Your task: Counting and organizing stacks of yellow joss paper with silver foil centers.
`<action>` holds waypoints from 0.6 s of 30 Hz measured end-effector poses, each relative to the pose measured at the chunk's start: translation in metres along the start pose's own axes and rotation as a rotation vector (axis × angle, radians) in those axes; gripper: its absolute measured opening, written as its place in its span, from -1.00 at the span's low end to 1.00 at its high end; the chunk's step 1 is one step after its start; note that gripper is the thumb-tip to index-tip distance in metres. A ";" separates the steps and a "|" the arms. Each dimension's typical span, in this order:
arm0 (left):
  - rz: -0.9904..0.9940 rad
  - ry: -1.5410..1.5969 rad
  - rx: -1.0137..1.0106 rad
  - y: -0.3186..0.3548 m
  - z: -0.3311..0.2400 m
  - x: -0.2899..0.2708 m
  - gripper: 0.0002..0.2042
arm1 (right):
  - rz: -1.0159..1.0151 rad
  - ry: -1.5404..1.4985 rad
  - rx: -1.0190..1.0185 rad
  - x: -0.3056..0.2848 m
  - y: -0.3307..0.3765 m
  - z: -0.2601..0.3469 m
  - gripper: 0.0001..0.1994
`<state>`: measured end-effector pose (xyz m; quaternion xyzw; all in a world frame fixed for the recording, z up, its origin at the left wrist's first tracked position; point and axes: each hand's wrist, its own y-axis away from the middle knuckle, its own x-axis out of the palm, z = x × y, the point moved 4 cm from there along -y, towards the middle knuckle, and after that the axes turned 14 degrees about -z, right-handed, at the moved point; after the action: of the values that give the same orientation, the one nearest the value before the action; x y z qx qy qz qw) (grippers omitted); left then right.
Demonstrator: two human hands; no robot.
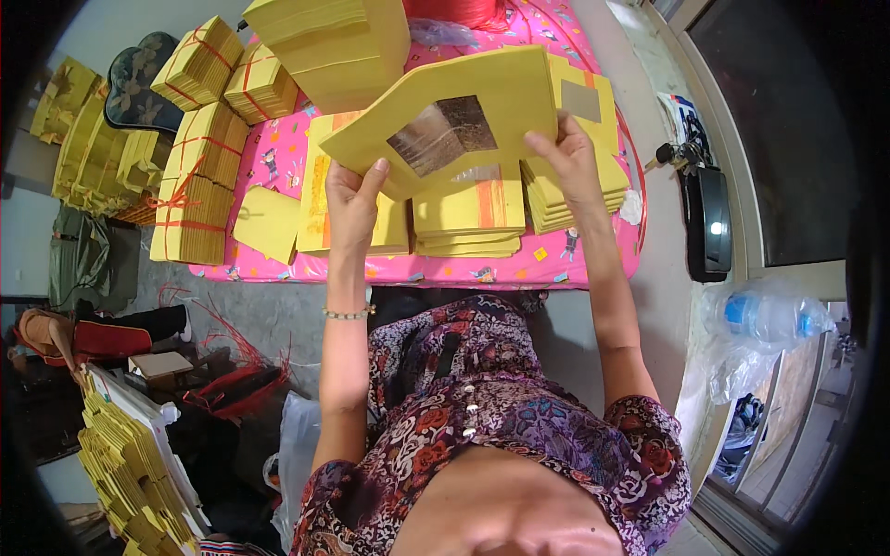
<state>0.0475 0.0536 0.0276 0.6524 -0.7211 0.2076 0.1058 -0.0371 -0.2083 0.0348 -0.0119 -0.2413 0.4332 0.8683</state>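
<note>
Above the table I hold up a yellow sheet of joss paper (371,139) with a dark, shiny foil square in its middle; it is bent along its length. My left hand (355,206) pinches its lower left corner, the thumb in front. At the right edge, my right hand (565,159) grips the sheet, with its thumb towards me and its other fingers partly hidden. Just below the sheet lies a stack of yellow paper (468,211) with an orange stripe. Another yellow stack (603,185) is beside my right wrist.
The pink patterned tabletop (408,271) carries tall yellow piles (329,56) and bundles tied with red string (193,222). A loose yellow sheet (267,224) lies at the left. Another person (46,335) is at the far left. A plastic bottle (765,317) is at the right.
</note>
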 end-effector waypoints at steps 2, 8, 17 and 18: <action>0.056 -0.101 0.030 0.000 0.000 0.000 -0.66 | 0.147 0.299 0.005 -0.002 0.002 -0.010 -0.71; 0.154 -0.206 0.107 0.004 0.004 -0.001 -0.60 | 0.153 0.266 0.048 -0.004 0.011 -0.017 -0.75; -0.011 -0.299 0.217 0.014 0.006 -0.001 -0.57 | 0.233 0.313 0.071 -0.004 0.018 -0.014 -0.75; -0.023 -0.304 0.221 0.015 0.005 0.000 -0.57 | 0.245 0.309 0.075 -0.001 0.020 -0.012 -0.75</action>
<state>0.0328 0.0527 0.0207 0.6920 -0.6942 0.1835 -0.0744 -0.0472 -0.1941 0.0195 -0.0753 -0.0858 0.5371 0.8357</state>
